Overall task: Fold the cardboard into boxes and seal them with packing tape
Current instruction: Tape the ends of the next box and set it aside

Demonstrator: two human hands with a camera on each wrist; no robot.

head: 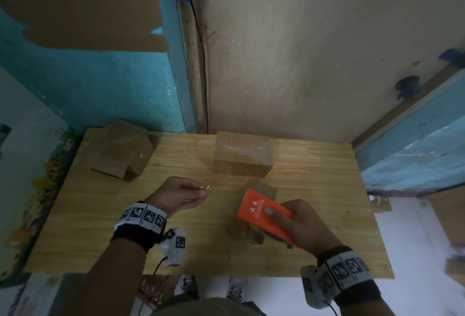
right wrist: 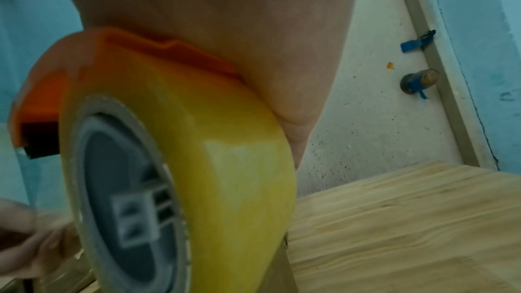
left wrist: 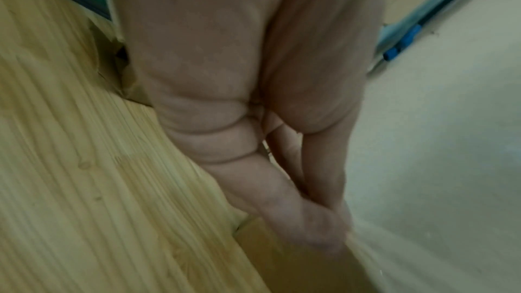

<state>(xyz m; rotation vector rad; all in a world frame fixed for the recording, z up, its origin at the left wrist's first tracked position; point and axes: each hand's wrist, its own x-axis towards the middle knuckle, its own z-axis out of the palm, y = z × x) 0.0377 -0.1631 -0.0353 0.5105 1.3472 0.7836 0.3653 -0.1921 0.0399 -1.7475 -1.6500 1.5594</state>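
Stretching clear tape (head: pixel 221 192) across the middle of the frame, the left hand (head: pixel 180 196) pinched its free end between thumb and fingertips (left wrist: pixel 324 228), while the right hand (head: pixel 299 225) gripped the orange tape dispenser (head: pixel 264 215) with its yellowish roll (right wrist: pixel 225 153), thumb laid on top. The dispenser sat over a small cardboard box (head: pixel 254 215) at lower centre of the head view; whether that box was fully folded could not be told, since the dispenser and hand hid most of it.

Risks, as I judged them: the pulled strip hung unsupported and barely visible, so it could twist and stick to itself or to the fingers before it landed. The box looked light and neither hand was seen pressing on it, so a tug on the tape might drag or tip it. A slanted pull could lay the strip off the seam.

A larger sealed box (head: pixel 242 156) sat above centre on the wooden table (head: pixel 100 227), glossy tape over its top; its contents were hidden. Flat or part-folded cardboard (head: pixel 120 152) lay at the table's upper left. Nothing showed inside any box.
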